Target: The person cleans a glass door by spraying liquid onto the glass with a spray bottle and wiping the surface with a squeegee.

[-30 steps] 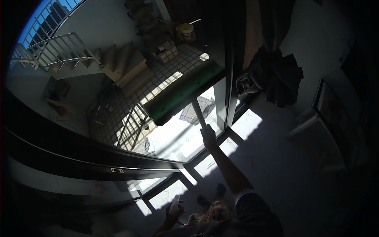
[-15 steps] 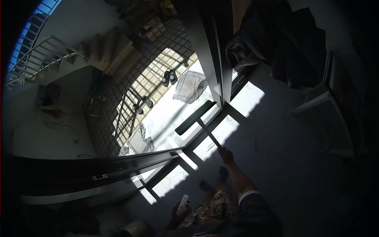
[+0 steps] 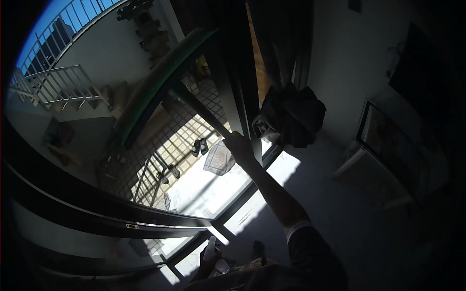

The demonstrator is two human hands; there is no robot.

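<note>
My right hand (image 3: 239,148) is wrapped round the handle of a squeegee (image 3: 201,112), with the arm stretched forward. The squeegee's long green head (image 3: 154,87) is raised up high in front of the door opening, slanting from upper right to lower left. Whether its blade touches glass I cannot tell. Low in the view, close to my body, my left hand (image 3: 207,266) grips a whitish spray bottle (image 3: 210,248). The hand's fingers are dark and partly hidden behind the bottle.
A dark sliding-door frame (image 3: 170,219) curves across the left, with a sunlit threshold. Outside lie a grey mat (image 3: 219,160), sandals (image 3: 199,147) and a white railing (image 3: 63,86). A bunched dark curtain (image 3: 293,119) hangs on the right, near a framed panel (image 3: 388,150).
My right hand has raised the squeegee from low over the threshold to high in front of the doorway. The view has tilted up; my left hand still holds the spray bottle.
</note>
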